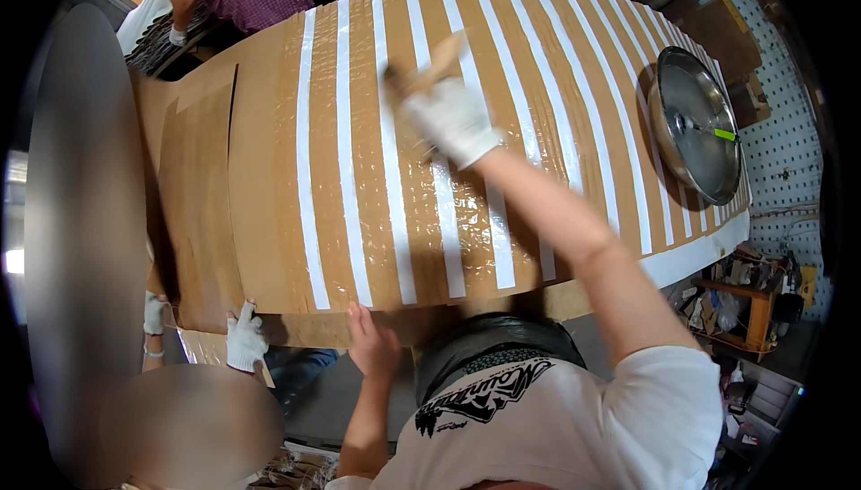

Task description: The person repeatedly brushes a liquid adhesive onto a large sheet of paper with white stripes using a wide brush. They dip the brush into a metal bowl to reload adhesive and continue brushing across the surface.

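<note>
Brown sheets (525, 86), white-striped — right hand (453, 122), gloved, closed round blurred brush (439, 61); left hand (374, 348), bare, at near edge (430, 299) — grip unclear.

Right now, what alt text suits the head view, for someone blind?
A white-gloved right hand holds a blurred, brush-like wooden tool over shiny brown sheets with white stripes. The bare left hand is at their near edge; a round silver metal bowl sits toward their right end.
</note>
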`<action>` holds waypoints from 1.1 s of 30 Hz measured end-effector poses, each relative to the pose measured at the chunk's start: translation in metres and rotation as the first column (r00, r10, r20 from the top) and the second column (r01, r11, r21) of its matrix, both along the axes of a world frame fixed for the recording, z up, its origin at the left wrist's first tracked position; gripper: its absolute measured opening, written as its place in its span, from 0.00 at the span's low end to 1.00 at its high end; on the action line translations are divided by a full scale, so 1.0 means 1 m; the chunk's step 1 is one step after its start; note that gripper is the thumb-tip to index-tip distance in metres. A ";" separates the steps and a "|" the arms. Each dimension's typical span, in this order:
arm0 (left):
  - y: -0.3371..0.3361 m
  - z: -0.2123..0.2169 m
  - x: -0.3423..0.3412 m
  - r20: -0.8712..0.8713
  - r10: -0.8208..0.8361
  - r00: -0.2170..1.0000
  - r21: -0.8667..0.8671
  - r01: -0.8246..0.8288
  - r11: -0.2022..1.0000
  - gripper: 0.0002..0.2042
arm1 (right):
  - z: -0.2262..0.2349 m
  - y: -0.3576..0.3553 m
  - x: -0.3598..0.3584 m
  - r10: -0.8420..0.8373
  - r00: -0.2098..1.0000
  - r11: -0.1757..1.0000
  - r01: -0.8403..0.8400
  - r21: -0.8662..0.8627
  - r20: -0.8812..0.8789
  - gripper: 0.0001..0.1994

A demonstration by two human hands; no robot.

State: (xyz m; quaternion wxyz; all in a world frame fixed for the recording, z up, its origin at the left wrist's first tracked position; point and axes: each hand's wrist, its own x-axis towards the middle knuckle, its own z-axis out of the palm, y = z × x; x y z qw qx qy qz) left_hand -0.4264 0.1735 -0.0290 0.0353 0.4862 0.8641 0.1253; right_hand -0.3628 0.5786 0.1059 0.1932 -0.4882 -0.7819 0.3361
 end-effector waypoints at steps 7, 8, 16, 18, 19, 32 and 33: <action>0.001 0.011 -0.004 0.045 0.005 0.999 -0.014 -0.005 1.000 0.28 | -0.051 -0.067 -0.007 0.072 0.994 0.995 -0.067 -0.069 0.081 0.33; -0.005 0.006 -0.005 0.023 0.015 1.000 0.001 -0.015 1.000 0.29 | -0.031 -0.061 0.021 -0.016 1.000 0.986 0.014 -0.169 -0.013 0.30; 0.001 0.001 0.008 0.103 0.019 0.994 0.052 -0.024 0.998 0.30 | -0.056 0.035 0.253 -0.590 0.774 0.797 0.512 0.321 0.229 0.23; 0.003 0.003 0.009 0.090 0.020 0.996 0.044 -0.024 0.999 0.30 | -0.034 0.018 0.228 -0.480 0.853 0.851 0.395 0.347 0.206 0.21; 0.003 0.000 0.007 0.065 0.017 0.998 0.066 -0.021 0.998 0.30 | -0.016 -0.003 0.195 -0.363 0.917 0.896 0.293 0.334 0.168 0.20; -0.002 0.009 0.002 0.007 -0.008 1.000 -0.052 0.009 0.999 0.31 | -0.052 -0.093 0.209 -0.217 0.976 0.969 0.213 -0.126 -0.021 0.27; -0.002 0.007 0.003 -0.003 -0.014 1.000 -0.025 0.014 1.000 0.31 | -0.079 -0.070 0.247 -0.264 0.953 0.963 0.254 -0.088 -0.148 0.29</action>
